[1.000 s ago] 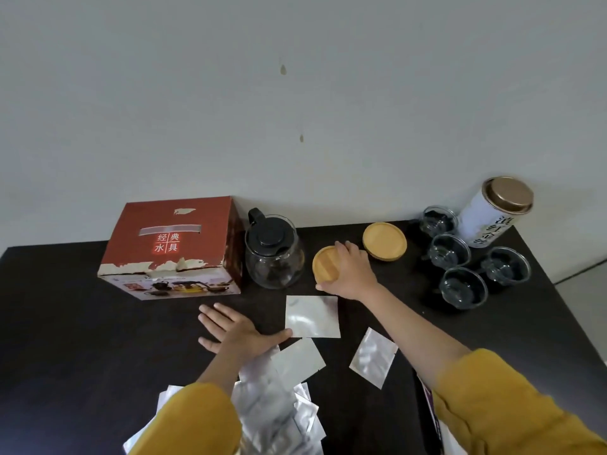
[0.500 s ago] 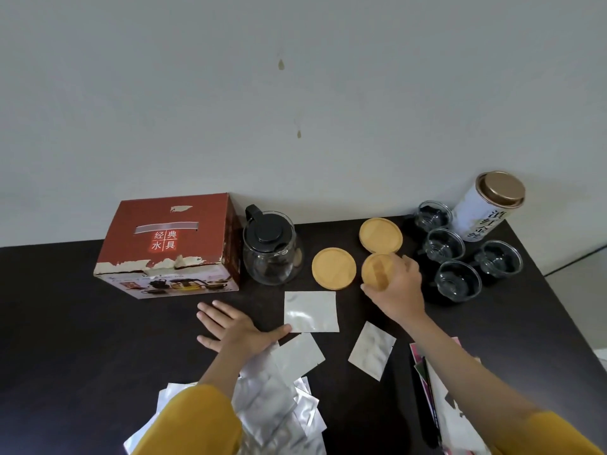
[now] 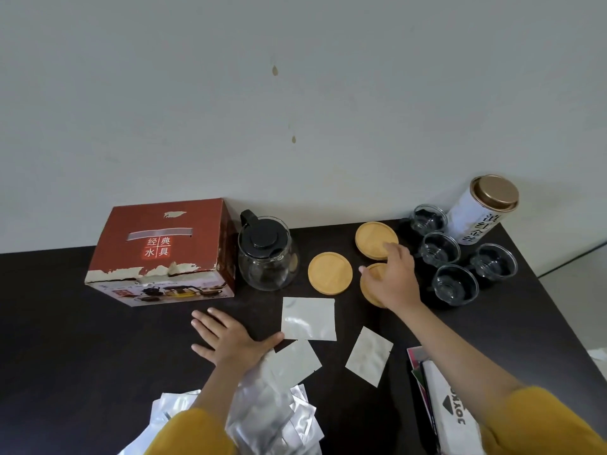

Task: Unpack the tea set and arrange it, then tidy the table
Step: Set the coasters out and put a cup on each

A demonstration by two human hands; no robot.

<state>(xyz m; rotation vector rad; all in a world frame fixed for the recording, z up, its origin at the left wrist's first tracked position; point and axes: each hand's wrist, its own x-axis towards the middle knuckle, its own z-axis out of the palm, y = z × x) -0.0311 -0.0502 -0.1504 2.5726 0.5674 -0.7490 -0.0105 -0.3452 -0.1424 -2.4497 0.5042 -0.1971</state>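
My right hand lies over a round wooden coaster on the dark table, thumb and fingers gripping its rim. Two more wooden coasters lie beside it, one to the left and one behind. A glass teapot with a black lid stands left of them. Several glass cups sit in a cluster to the right. My left hand is pressed flat on the table, fingers spread, its thumb touching a silver foil packet.
A red cardboard box stands at the back left against the wall. A white tea tin with a gold lid is at the back right. Loose foil packets and a pile of them lie in front. A printed bag lies at the right.
My right hand left one coaster next to the teapot, moved right with another coaster and lowered it onto the table near the cups. My left hand stayed flat.
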